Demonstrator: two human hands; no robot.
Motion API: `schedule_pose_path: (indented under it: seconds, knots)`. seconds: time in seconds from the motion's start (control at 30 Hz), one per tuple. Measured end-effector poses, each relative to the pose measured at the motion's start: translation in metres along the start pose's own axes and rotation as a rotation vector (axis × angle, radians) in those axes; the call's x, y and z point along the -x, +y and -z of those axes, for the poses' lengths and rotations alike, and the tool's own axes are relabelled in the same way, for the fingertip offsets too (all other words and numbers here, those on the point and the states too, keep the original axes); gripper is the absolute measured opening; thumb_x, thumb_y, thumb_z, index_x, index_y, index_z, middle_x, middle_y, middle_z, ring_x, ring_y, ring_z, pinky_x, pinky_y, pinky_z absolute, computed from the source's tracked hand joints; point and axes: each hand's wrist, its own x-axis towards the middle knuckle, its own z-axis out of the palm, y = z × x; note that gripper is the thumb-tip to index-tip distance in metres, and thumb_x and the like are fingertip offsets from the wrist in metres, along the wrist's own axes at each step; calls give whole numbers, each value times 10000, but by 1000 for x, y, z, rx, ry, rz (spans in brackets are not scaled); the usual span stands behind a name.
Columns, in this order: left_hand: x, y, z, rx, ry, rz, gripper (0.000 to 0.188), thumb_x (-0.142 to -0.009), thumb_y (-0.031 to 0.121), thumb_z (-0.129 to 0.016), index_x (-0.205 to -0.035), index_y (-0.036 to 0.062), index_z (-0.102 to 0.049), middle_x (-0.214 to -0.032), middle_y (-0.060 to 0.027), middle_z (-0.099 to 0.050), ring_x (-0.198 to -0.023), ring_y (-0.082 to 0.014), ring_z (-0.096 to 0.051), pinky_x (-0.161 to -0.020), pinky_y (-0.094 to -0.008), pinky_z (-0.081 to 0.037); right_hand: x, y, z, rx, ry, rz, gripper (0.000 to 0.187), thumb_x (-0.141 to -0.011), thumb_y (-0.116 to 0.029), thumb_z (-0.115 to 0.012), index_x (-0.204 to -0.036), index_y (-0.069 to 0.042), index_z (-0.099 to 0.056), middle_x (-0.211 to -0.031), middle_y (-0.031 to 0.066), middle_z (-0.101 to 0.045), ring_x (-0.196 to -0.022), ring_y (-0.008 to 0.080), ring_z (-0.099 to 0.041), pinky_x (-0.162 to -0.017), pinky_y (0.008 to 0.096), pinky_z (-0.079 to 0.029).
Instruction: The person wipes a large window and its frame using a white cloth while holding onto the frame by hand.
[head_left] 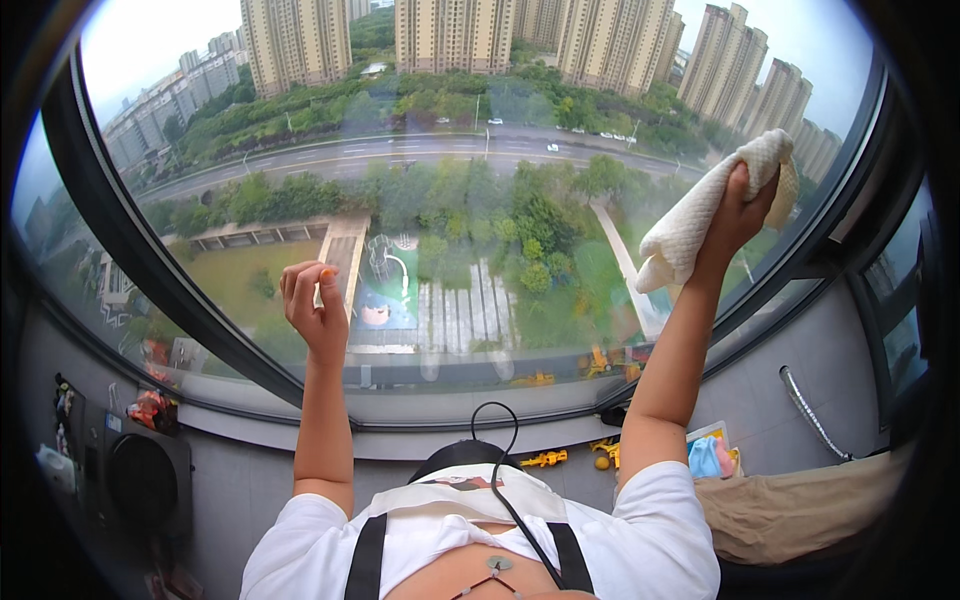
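My right hand (745, 205) is raised at the upper right, its fingers wrapped round a white textured cloth (690, 222). The folded cloth hangs from both sides of the hand, before the large window pane (450, 330); whether it presses on the glass I cannot tell. On the left, my left hand (317, 308) is held up in front of the same pane. Its fingers are loosely curled in, with nothing seen in them. A small orange spot shows at one fingertip.
Dark window frames (180, 270) curve along both sides. A black appliance (140, 465) stands at lower left. Yellow toys (545, 459), a tray with blue and pink items (712, 455), a silver hose (812, 412) and a beige cloth (800, 505) lie at lower right.
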Motion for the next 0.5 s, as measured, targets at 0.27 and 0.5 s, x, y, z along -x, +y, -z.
schedule_pose_path:
  seconds: [0.27,0.5]
  knots:
    - [16,-3,5,-18,-71,52,85,-864,122,-593,-810,58,-612,-791,-53,-608,-751,-226,-548,-715,-331,-408,88,-51,-21,223,-154,195,594,-880,-318,-507,-1381,-23,-384,-1422,208,-367,-1332,411,-295,-1094,520,-209]
    - [26,-13,21,35,-125,117,53,-859,73,-585,-833,45,-621,-814,-64,-618,-773,-224,-560,-708,-323,-434,226,-123,-65,235,-418,364,541,-889,-544,-407,-1311,-222,-509,-1408,160,-401,-1310,424,-323,-1053,611,-113]
